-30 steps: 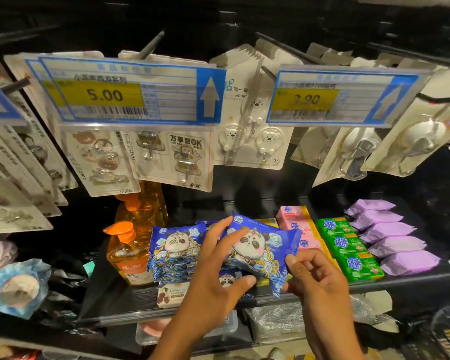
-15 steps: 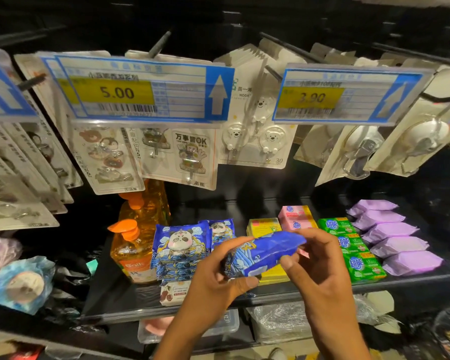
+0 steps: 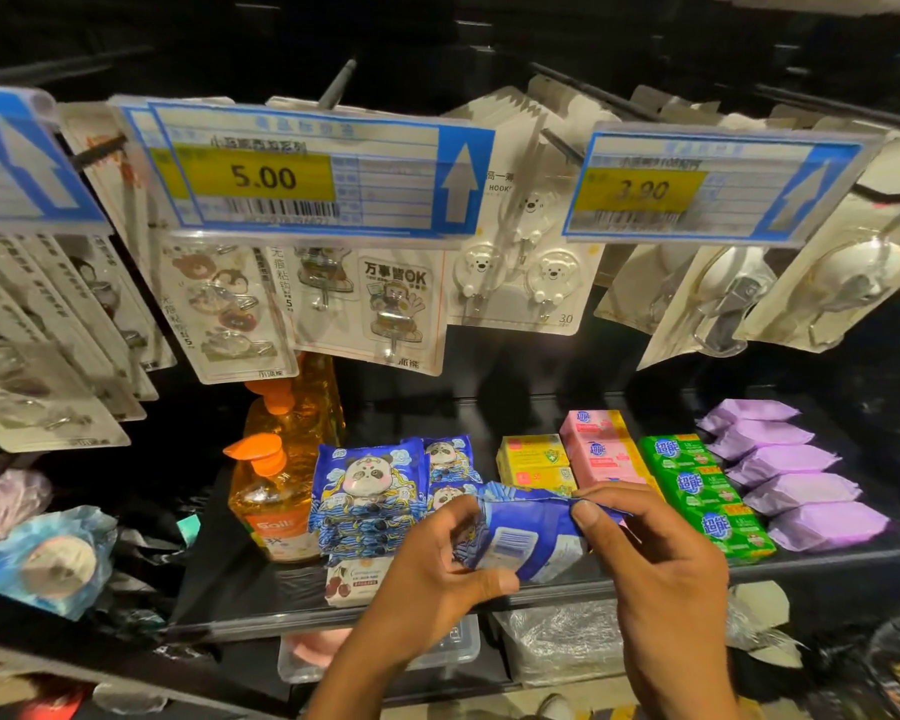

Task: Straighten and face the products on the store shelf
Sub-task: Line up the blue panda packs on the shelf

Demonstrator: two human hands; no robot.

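A blue panda-print tissue pack [image 3: 528, 537] is held in front of the black shelf [image 3: 281, 613], its barcode back facing me. My left hand [image 3: 437, 579] grips its lower left end, thumb underneath. My right hand [image 3: 661, 569] pinches its upper right edge. More panda packs [image 3: 367, 491] stand stacked on the shelf just behind and left, faces forward. To the right lie yellow soap boxes [image 3: 533, 459], pink soap boxes [image 3: 598, 449], green soap bars [image 3: 702, 491] and purple packs [image 3: 791, 475] in rows.
Orange pump bottles [image 3: 271, 491] stand left of the panda packs; a small cherry-print box [image 3: 357, 582] lies at the shelf front. Hook cards [image 3: 380, 304] and price tags [image 3: 302, 179] hang on pegs overhead. Clear plastic boxes [image 3: 458, 646] sit on the level below.
Both hands lifted the blue pack off the stack and turned it over, so its panda face went from facing me to the barcode back showing. The view moved slightly closer.
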